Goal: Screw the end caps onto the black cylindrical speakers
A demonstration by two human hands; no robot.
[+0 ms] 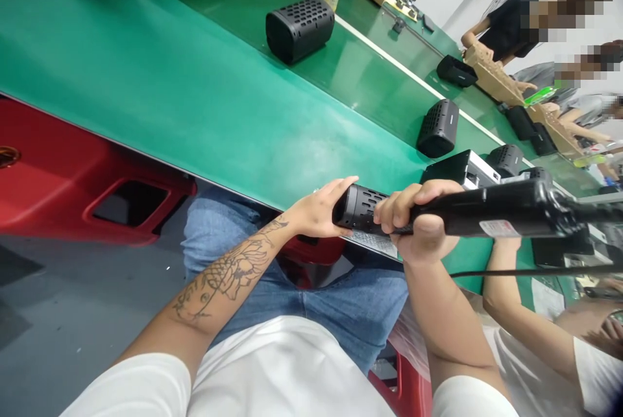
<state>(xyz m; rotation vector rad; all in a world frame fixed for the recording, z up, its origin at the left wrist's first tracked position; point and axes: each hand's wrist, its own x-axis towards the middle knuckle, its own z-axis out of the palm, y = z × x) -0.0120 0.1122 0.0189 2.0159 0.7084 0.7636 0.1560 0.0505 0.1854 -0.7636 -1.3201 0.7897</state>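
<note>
My left hand (318, 211) is closed around the near end of a black slotted housing (363, 203), which lies at the front edge of the green table. The housing looks like a small speaker case. Wrapped around a black electric screwdriver (491, 206) is my right hand (422, 216), just to the right of the housing. The screwdriver lies nearly level in view, with a pale label on its body and a cable end at the far right. Its tip is hidden behind my right fingers and the housing.
More black slotted housings (300, 29) stand along the green table (195, 99). A black box with a white face (467, 169) sits beyond my right hand. A co-worker's arm (506, 281) is close on the right. A red stool (63, 170) stands left.
</note>
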